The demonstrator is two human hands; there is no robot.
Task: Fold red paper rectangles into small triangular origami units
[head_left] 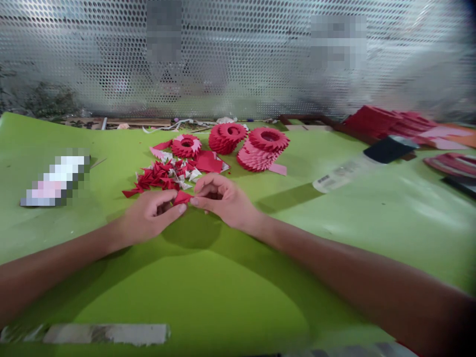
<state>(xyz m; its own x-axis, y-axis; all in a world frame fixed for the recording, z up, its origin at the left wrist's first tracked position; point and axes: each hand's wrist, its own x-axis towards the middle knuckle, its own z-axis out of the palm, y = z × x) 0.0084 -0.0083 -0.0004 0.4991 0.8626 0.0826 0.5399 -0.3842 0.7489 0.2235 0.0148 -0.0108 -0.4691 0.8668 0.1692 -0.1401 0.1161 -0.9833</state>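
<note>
Between my two hands is a small folded piece of red paper (182,198). My left hand (150,213) pinches its left end with thumb and fingers. At its right end, the thumb and fingertips of my right hand (225,201) close on it. Just beyond lies a loose heap of red and white folded paper triangles (156,173), with a flat red paper square (208,161) to its right. Farther back stand a small red and pink paper ring (186,145), a red stacked paper ring piece (226,138) and a taller red and pink one (262,148).
At left lies a blurred-out phone-like object (55,181). A clear tube with a dark cap (388,148) lies at right. Stacks of red paper (386,121) sit at the back right, before a perforated metal screen (238,64). Tape (107,333) marks the green table's (208,302) near edge.
</note>
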